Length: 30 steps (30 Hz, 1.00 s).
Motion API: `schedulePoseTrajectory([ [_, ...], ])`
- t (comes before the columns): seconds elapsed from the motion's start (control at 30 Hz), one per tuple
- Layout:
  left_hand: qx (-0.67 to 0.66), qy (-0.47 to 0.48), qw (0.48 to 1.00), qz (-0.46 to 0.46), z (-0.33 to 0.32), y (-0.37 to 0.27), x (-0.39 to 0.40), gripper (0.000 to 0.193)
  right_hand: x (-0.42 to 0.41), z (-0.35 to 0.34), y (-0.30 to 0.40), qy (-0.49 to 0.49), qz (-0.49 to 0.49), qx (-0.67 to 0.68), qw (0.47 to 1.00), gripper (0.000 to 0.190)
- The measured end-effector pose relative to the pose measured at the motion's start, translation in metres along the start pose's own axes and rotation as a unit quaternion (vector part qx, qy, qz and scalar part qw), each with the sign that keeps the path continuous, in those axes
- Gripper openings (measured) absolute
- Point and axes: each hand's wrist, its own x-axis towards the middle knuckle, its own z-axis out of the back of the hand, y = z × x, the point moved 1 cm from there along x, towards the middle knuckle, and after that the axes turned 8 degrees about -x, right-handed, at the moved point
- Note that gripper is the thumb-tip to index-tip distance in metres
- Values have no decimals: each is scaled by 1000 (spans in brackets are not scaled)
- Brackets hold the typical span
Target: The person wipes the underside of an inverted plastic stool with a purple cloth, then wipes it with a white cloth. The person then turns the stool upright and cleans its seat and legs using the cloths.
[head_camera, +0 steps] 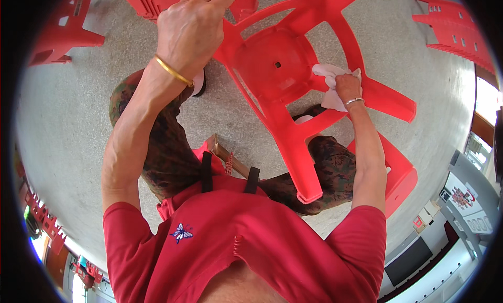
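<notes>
A red plastic stool (275,63) is tipped before me, its underside and open leg frame facing up towards me. My left hand (192,32), a gold-coloured bangle at its wrist, is closed at the end of one stool leg at the upper left; the fingers are partly turned away from view. On the right side, my right hand (347,87) holds a crumpled white cloth (332,98) against the frame between the legs. One leg of the stool points down over my right thigh, another out to the right.
Another red stool (399,177) lies beside my right leg. Red plastic stools (188,0) stand at the top, with more at the upper left (70,32) and a stack at the upper right (456,28). A wooden piece (224,153) shows between my legs.
</notes>
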Motion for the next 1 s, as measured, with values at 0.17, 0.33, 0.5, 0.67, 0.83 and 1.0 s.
schedulePoseTrajectory([
  [0.17, -29, 29, 999, 31, 5, -8, 4, 25, 28, -58, 53, -25, 24, 103, 994, 16],
  [0.33, -48, 31, 998, 33, 5, -8, 8, 25, 39, -93, 93, -84, 44, 115, 989, 24],
  [0.5, -45, 16, 998, 46, 2, -12, 8, 26, 49, -98, 87, -46, 68, 62, 995, 21],
  [0.67, -13, 43, 997, 66, 5, -13, 5, 26, 42, -68, 61, 35, 68, 40, 996, 18],
  [0.83, -13, 14, 999, 36, 8, -16, 12, 10, -2, -20, 20, -46, 39, 98, 993, 17],
  [1.0, 4, -7, 1000, 8, 9, -10, 8, 11, -46, 64, -31, -55, -4, 135, 989, 18],
])
